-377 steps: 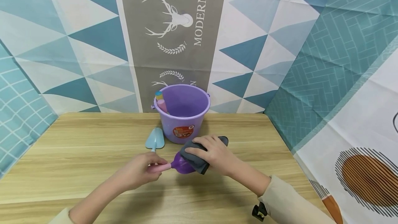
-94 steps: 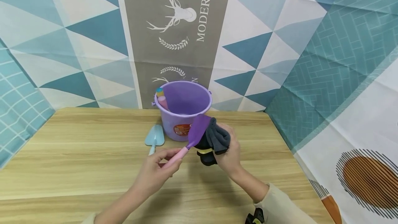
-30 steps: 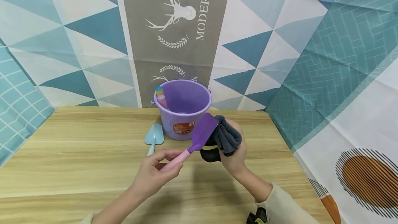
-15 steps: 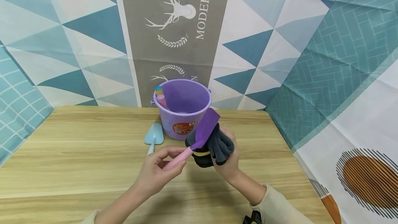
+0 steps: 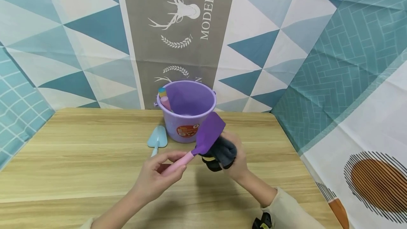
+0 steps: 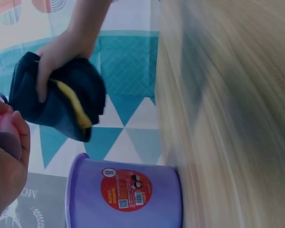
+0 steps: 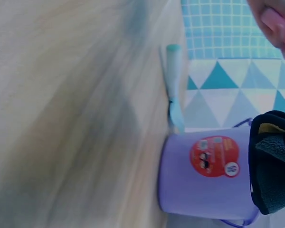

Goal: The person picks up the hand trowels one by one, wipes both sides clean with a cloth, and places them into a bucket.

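My left hand pinches the pink handle of a purple toy shovel between thumb and fingers. The shovel's blade tilts up to the right, above the table. My right hand grips a bunched dark grey cloth with a yellow stripe, just behind and beside the blade; the blade covers part of it. In the left wrist view the cloth hangs in folds from the right hand. The right wrist view shows the cloth at its right edge, with the pink handle above.
A purple bucket with a red label stands at the table's back. Inside lean a pink handle and a yellow one with a blue end. A light blue toy shovel lies left of the bucket on the wooden table.
Earlier the purple shovel lay level with the cloth over its blade; now the blade points up. Over the last second the right hand shifts left and slightly back right with the cloth behind the blade.
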`<state>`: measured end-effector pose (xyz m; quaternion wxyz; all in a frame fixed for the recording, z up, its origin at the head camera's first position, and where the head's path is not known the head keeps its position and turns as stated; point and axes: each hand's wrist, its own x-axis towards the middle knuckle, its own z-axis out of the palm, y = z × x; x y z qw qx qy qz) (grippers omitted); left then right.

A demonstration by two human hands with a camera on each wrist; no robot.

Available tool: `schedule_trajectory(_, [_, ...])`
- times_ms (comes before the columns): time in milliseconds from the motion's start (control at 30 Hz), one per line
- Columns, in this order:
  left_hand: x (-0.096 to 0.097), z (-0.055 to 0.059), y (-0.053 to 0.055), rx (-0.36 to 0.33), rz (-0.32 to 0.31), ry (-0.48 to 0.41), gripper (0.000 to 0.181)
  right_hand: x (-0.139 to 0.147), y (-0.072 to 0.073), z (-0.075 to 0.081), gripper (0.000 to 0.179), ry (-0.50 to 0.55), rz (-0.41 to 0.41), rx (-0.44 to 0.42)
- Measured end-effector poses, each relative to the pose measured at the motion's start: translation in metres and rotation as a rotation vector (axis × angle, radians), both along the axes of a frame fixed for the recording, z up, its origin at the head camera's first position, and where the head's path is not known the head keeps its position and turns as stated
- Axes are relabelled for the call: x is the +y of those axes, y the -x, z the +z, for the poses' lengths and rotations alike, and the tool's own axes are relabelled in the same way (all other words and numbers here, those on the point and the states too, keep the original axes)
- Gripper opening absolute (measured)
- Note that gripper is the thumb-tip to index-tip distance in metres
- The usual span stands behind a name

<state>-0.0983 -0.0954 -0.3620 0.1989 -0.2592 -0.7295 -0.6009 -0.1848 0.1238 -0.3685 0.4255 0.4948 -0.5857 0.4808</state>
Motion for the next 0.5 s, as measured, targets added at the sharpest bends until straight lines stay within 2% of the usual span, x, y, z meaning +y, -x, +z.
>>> schedule_trajectory(200, [-0.003,-0.004,0.000,0.034,-0.059,0.012,0.032,-0.002,-0.001,0.020,0.036,0.181,-0.055,0.034])
schedule_trajectory(233, [-0.003,-0.005,0.000,0.038,-0.069,0.008,0.032,-0.003,-0.002,0.021,0.036,0.200,-0.043,0.033])
schedule_trajectory(300, [-0.003,-0.005,0.000,0.047,-0.076,0.015,0.031,-0.004,-0.003,0.022,0.037,0.216,-0.032,0.026])
schedule_trajectory(467, [-0.001,-0.007,0.001,0.046,-0.074,0.032,0.030,-0.007,-0.007,0.018,0.038,0.209,-0.104,0.001])
schedule_trajectory(500, [-0.001,-0.007,0.001,0.044,-0.077,0.028,0.030,-0.008,-0.008,0.017,0.037,0.202,-0.088,-0.010])
